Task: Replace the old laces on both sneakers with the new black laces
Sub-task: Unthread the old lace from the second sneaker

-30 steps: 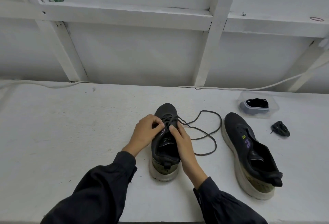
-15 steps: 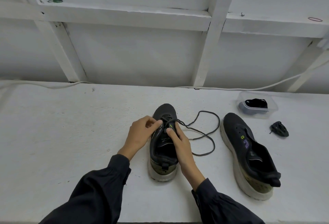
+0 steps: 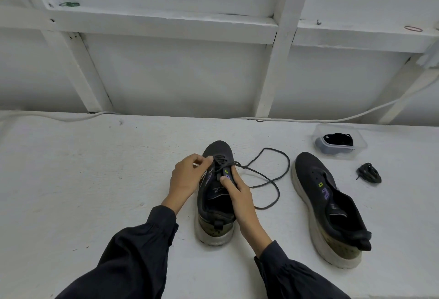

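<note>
Since a second ago the left hand (image 3: 187, 177) has edged leftward, pinching the lace (image 3: 289, 165). I note the right hand (image 3: 237, 194) pinching the left sneaker (image 3: 219, 150) at its eyelet edge.

**Tally on the desk (image 3: 95, 180)**

Two sneakers: the left sneaker (image 3: 219, 151) and the right sneaker (image 3: 318, 180). Two hands, the left hand (image 3: 187, 180) and the right hand (image 3: 237, 194), both at the left sneaker. One loose lace (image 3: 288, 164) trailing from that sneaker. One bundled lace (image 3: 369, 173) at the far right. One clear container (image 3: 358, 146), holding black laces (image 3: 338, 139) too tangled to count. Two bands on the far ledge: a green rubber band (image 3: 69, 4) and a red rubber band (image 3: 413, 28). One white cable (image 3: 308, 120).
</note>
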`<action>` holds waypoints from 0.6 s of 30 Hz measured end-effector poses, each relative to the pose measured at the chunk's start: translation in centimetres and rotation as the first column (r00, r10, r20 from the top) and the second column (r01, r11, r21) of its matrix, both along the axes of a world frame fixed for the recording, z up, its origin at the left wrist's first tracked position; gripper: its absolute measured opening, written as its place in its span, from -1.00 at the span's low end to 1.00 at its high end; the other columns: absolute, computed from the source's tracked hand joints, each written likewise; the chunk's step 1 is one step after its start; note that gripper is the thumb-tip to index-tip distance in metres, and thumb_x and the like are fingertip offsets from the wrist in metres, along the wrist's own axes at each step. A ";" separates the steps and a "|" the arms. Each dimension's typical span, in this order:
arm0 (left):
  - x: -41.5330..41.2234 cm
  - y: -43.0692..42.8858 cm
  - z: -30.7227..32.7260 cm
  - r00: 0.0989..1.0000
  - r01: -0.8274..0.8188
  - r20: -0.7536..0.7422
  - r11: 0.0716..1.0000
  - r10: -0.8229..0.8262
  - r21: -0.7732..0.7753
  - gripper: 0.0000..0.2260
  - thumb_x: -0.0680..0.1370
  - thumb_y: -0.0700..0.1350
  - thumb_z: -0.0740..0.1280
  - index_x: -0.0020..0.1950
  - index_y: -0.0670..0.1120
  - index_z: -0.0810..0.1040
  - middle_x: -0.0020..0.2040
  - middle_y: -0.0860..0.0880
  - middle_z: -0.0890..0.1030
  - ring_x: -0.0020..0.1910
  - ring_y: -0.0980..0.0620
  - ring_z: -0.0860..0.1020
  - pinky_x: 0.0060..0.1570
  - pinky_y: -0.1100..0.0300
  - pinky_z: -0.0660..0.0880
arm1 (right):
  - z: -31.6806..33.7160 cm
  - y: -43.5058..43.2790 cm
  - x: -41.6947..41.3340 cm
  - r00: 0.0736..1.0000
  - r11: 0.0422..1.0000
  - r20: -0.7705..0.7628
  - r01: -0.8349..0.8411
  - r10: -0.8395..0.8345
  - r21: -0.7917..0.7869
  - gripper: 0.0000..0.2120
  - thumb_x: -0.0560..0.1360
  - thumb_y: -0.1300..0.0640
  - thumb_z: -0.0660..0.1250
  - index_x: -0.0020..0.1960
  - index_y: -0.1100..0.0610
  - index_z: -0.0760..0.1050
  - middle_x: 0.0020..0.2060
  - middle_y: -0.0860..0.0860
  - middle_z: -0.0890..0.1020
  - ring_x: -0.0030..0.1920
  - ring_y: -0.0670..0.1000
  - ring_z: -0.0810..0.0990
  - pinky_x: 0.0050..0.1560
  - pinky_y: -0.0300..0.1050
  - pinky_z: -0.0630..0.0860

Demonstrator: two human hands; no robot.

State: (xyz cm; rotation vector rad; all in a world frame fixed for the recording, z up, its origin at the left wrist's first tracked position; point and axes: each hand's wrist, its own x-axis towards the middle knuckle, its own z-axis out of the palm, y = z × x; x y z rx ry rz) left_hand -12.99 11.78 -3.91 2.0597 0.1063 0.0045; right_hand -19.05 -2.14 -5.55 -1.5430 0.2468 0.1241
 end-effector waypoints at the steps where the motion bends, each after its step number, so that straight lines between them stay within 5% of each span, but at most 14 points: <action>1: -0.3 0.1 0.0 1.000 0.027 -0.014 0.999 -0.026 0.037 -0.74 0.51 0.20 0.37 -0.11 0.01 0.62 -0.20 0.10 0.63 -0.25 0.05 0.57 -0.14 0.11 0.51 | 0.0 0.0 0.0 1.000 1.000 -0.004 0.005 -0.005 -0.004 -0.21 0.32 -0.29 0.32 0.51 -0.12 0.29 0.29 -0.09 0.57 0.26 -0.09 0.55 0.34 0.00 0.47; 6: 0.1 1.0 0.1 0.999 0.009 0.041 0.987 -0.016 0.162 -0.83 0.54 0.12 0.36 -0.13 0.05 0.61 -0.13 0.11 0.65 -0.12 0.07 0.57 -0.13 0.13 0.45 | 0.0 -0.1 0.0 1.000 1.000 -0.006 0.010 -0.010 0.009 -0.34 0.42 -0.18 0.33 0.49 -0.11 0.32 0.29 -0.07 0.57 0.25 -0.09 0.56 0.32 -0.04 0.48; 9: 0.7 1.3 0.4 0.990 -0.130 0.069 0.989 0.125 0.070 -0.82 0.57 0.11 0.33 -0.10 0.02 0.59 -0.08 0.07 0.64 -0.06 0.01 0.58 -0.06 0.08 0.47 | 0.0 -0.2 -0.1 1.000 1.000 0.004 0.002 -0.002 0.014 -0.50 0.53 -0.04 0.33 0.46 -0.12 0.37 0.26 -0.10 0.59 0.23 -0.10 0.57 0.29 -0.08 0.50; 13: -0.6 0.4 -0.4 0.997 -0.070 -0.012 0.996 0.070 0.047 -0.71 0.51 0.26 0.32 -0.08 0.06 0.61 -0.10 0.11 0.64 -0.09 0.08 0.58 -0.07 0.11 0.49 | 0.1 0.2 0.0 1.000 1.000 -0.013 0.017 -0.017 0.022 -0.25 0.35 -0.23 0.35 0.50 -0.11 0.32 0.31 -0.07 0.56 0.26 -0.08 0.55 0.34 0.00 0.47; 18: 0.0 0.9 0.0 0.997 -0.076 0.039 0.992 0.073 0.099 -0.82 0.51 0.15 0.39 -0.14 0.06 0.60 -0.14 0.06 0.64 -0.08 0.01 0.58 -0.06 0.09 0.48 | 0.1 0.1 0.0 1.000 0.999 -0.011 0.016 -0.015 0.032 -0.32 0.37 -0.18 0.35 0.47 -0.10 0.37 0.28 -0.07 0.58 0.24 -0.08 0.57 0.33 0.02 0.48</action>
